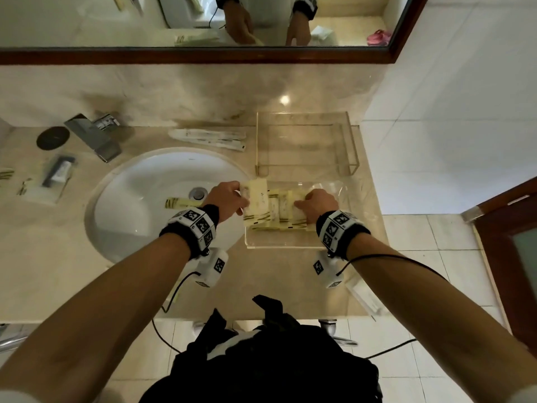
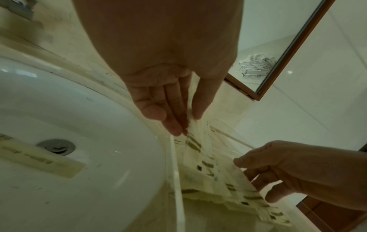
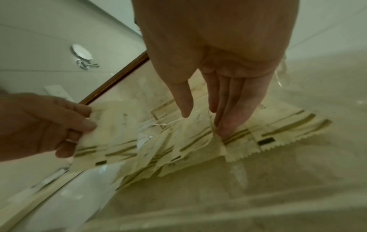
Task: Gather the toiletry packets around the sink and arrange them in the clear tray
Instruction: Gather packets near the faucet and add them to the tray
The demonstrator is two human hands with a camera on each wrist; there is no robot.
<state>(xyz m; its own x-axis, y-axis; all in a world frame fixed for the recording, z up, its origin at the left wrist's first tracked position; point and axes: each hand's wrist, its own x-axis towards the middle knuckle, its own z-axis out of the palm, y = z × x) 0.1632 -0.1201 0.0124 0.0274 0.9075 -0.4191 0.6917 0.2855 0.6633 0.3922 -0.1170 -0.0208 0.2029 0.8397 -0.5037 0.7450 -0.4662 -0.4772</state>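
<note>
- The clear tray (image 1: pixel 343 193) sits on the table (image 1: pixel 58 274) just right of the sink (image 1: pixel 139 199), and it holds a row of cream toiletry packets (image 1: pixel 279 207) with olive stripes, overlapping one another like fanned cards.
- The row runs left to right across the tray; each packet's long axis runs away from me, zigzag-cut ends toward me.
- My left hand (image 1: pixel 229 199) pinches the leftmost packet (image 1: pixel 257 196) between thumb and fingers at the tray's left edge, tilted up.
- My right hand (image 1: pixel 316 203) has its fingers nearly straight, pressing down on the packets at the right end of the row.
- One long packet (image 1: pixel 181 202) lies in the sink basin beside the drain, pointing left-right.
- Two long wrapped packets (image 1: pixel 209 138) lie behind the sink, near a second clear box (image 1: pixel 348 141).
- More packets (image 1: pixel 43 181) lie left of the sink.
</note>
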